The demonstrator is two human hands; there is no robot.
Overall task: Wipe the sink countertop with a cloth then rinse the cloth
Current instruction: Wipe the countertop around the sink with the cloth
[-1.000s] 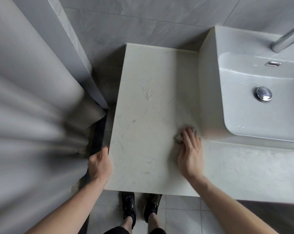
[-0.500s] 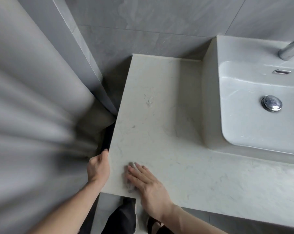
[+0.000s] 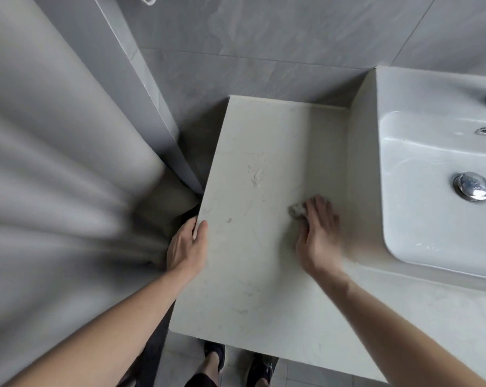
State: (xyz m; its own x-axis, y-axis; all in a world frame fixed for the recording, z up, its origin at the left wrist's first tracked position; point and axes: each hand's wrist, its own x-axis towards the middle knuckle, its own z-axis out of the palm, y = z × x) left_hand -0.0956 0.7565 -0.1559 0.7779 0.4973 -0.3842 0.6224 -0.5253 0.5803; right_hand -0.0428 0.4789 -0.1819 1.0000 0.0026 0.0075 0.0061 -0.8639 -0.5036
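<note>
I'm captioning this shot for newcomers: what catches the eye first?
The right hand presses a small cloth flat on the pale countertop, beside the white sink with its shiny drain plug. The left hand grips the counter's left edge, next to a grey curtain.

We see a grey curtain (image 3: pixel 54 169) hanging left of the grey tiled wall (image 3: pixel 264 37); black shoes (image 3: pixel 215 356) stand on the tiled floor (image 3: pixel 180 367).
</note>
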